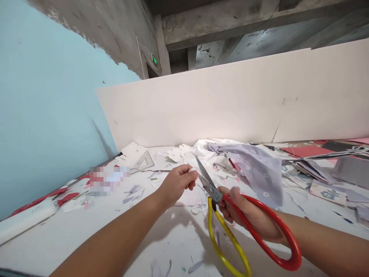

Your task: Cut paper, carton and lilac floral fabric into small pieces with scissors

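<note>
My right hand (pixel 245 213) is wrapped round a pair of scissors (pixel 211 190) with one red and one yellow handle. The blades are parted and point up and away, toward my left hand. Close beside the blades, my left hand (pixel 180 182) is closed in a pinch, thumb against the forefinger. A small pale scrap (pixel 193 170) shows at those fingertips; whether it is cloth or paper is unclear. Behind the scissors, a lavender cloth with white flowers (pixel 256 169) lies partly over a crumpled white cloth (pixel 203 147).
Offcuts litter the white tabletop (pixel 95 231). A clear set square (pixel 144 161) lies at the back left, a white roll (pixel 27 221) at the left edge. Stacked fabric pieces (pixel 328 192) fill the right side. A pale board (pixel 230 104) stands along the back, with a blue wall (pixel 52 96) at left.
</note>
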Demonstrator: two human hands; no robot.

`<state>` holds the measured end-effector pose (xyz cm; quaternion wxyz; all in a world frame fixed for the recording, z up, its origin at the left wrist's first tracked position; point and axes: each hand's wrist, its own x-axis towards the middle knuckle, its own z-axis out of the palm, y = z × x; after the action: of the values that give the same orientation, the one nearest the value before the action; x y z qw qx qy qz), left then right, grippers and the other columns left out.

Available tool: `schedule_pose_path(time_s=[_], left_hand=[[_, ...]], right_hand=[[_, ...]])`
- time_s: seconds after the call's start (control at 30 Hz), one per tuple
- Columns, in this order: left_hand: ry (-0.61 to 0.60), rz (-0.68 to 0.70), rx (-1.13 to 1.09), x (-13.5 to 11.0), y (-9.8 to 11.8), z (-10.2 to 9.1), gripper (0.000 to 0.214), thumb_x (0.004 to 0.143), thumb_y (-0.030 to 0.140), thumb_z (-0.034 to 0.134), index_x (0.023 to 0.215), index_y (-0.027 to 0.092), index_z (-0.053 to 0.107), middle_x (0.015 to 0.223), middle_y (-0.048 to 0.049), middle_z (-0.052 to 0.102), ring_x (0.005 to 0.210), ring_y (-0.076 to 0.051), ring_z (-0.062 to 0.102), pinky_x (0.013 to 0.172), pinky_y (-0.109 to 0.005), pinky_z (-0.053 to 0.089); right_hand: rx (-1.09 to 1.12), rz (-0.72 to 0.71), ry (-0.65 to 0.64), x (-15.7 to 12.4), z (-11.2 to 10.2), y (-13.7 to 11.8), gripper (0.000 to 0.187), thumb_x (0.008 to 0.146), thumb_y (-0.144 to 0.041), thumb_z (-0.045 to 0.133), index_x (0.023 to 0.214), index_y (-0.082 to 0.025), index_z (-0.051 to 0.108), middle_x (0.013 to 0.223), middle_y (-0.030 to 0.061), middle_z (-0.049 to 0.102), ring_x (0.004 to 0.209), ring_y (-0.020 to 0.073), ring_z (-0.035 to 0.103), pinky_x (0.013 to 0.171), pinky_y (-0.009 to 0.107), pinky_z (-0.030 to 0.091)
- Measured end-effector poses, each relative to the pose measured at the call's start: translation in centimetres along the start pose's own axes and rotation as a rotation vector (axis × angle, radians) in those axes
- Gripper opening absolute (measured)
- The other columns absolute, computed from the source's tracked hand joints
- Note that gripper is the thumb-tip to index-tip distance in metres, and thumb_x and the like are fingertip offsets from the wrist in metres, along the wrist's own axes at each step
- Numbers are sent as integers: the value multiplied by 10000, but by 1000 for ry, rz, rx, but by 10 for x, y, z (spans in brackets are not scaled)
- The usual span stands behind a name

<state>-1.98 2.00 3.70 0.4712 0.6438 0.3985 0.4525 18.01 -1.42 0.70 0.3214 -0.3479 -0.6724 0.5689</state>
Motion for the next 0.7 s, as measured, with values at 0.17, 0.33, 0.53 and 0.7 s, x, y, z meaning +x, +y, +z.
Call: schedule_pose_path(time_s=[0.17, 0.33, 0.53, 0.7], left_hand=[[10, 6, -22, 2, 0, -2, 246, 739, 323, 549, 580, 164, 449, 528, 48, 454, 521, -75, 412, 543, -229, 306], [27, -6, -23, 3, -1, -3, 266, 733, 341, 559, 571, 168, 439, 515, 53, 447, 520, -77, 409, 543, -230, 304], [45, -6, -27, 2, 1, -4, 268, 735, 348, 559, 573, 169, 442, 524, 51, 449, 529, -75, 406, 550, -226, 308], [51, -3, -14, 1, 4, -5, 265, 745, 346, 548, 577, 169, 443, 531, 46, 450, 538, -77, 405, 554, -225, 313]], right_hand=[[221, 187, -28, 3, 13, -9, 357, 769, -502, 537, 678, -189, 392, 591, -41, 474, 488, 108, 509, 492, 264, 414], [358, 275, 89, 8, 16, -8, 312, 813, -469, 503, 697, -190, 425, 620, -33, 481, 546, 108, 493, 491, 284, 485], [601, 404, 92, 10, 8, -18, 519, 726, -679, 447, 604, -175, 483, 600, -18, 437, 561, 132, 487, 591, 391, 529], [660, 389, -66, 2, 1, -33, 332, 693, -449, 631, 585, -148, 543, 580, -7, 497, 545, 122, 550, 595, 268, 492]])
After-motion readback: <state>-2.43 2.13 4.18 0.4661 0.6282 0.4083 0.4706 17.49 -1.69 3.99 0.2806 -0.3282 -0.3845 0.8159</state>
